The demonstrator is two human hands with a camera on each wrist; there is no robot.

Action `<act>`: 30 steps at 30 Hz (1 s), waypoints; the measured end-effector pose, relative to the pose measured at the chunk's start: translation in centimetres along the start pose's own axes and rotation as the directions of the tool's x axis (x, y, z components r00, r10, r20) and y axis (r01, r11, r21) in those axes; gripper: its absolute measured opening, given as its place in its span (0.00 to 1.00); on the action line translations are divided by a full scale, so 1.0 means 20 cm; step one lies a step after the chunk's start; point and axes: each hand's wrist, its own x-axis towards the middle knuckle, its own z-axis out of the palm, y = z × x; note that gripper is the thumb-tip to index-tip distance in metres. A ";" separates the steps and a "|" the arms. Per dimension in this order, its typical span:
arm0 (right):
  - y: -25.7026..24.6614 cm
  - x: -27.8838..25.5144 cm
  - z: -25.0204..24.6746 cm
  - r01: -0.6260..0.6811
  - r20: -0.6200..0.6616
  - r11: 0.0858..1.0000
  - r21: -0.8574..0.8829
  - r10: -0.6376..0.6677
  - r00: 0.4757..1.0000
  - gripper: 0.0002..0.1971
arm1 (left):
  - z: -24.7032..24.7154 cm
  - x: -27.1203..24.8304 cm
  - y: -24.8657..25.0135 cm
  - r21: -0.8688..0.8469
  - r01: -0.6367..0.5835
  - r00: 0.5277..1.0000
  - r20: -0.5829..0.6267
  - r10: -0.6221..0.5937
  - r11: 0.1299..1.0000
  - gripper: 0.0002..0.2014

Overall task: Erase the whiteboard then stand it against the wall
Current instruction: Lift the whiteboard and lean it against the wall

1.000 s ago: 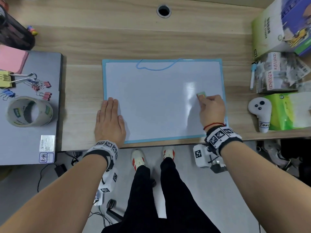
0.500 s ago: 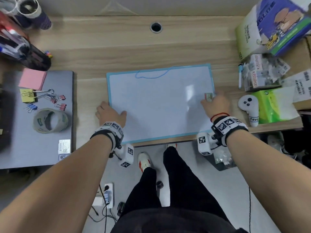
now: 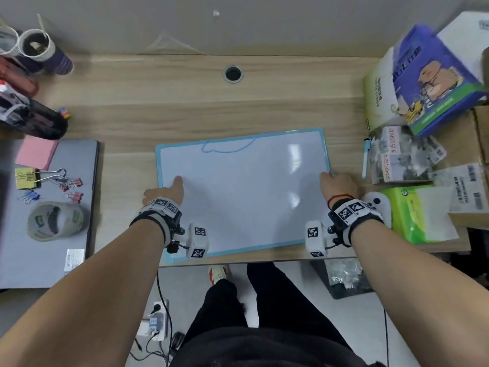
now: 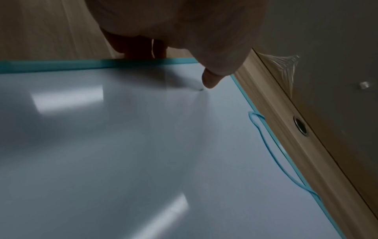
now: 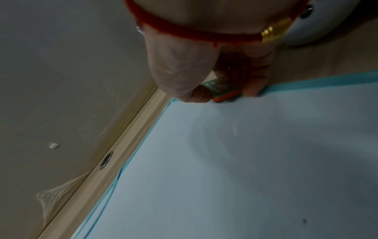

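The white rectangular whiteboard with a light-blue frame [image 3: 243, 192] lies on the pale wood-grain desk [image 3: 185, 115], its near edge reaching the desk's front edge, its far edge well short of the grey wall [image 3: 238, 22]; whether any edge is raised off the desk cannot be told. A thin light-blue hanging cord [image 3: 227, 148] loops across the whiteboard's far edge. The left hand [image 3: 165, 193] grasps the whiteboard's left edge: the thumb [image 4: 210, 80] lies on the white surface just inside the frame, and the other fingers [image 4: 139, 48] curl down over the outside of the frame. The right hand [image 3: 340, 185] is at the whiteboard's right edge, clenched around a small flat eraser with a green top and orange rim [image 5: 222, 90], which sits pinched between thumb and fingers right at the frame. The whiteboard's surface looks clean apart from a few tiny dark specks. To the left of the whiteboard a closed grey laptop [image 3: 47, 213] carries a roll of clear packing tape [image 3: 54, 221], coloured binder clips [image 3: 66, 184] and a pink sticky-note pad [image 3: 37, 152]. To the right of the whiteboard lie a blue-capped white marker [image 3: 366, 160], a green tissue pack [image 3: 418, 213] and a purple-and-green printed box [image 3: 423, 83]
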 end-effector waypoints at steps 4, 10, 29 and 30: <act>-0.10 0.06 -0.05 -0.030 0.039 0.995 0.097 0.027 0.999 0.16 | -0.03 -0.09 0.15 -0.215 0.007 0.999 -0.046 -0.018 0.976 0.45; -0.22 0.19 -0.16 -0.072 0.073 0.968 0.239 0.056 0.996 0.18 | -0.23 -0.16 0.40 -0.302 -0.143 0.980 -0.177 0.092 0.942 0.44; -1.05 0.62 -0.79 0.326 -0.447 0.816 0.477 -0.094 0.889 0.10 | -0.43 -0.11 1.39 -0.439 -0.720 0.693 -0.406 0.596 0.538 0.34; -1.07 0.66 -0.80 0.330 -0.451 0.814 0.479 -0.095 0.888 0.10 | -0.43 -0.10 1.41 -0.438 -0.725 0.687 -0.400 0.607 0.532 0.34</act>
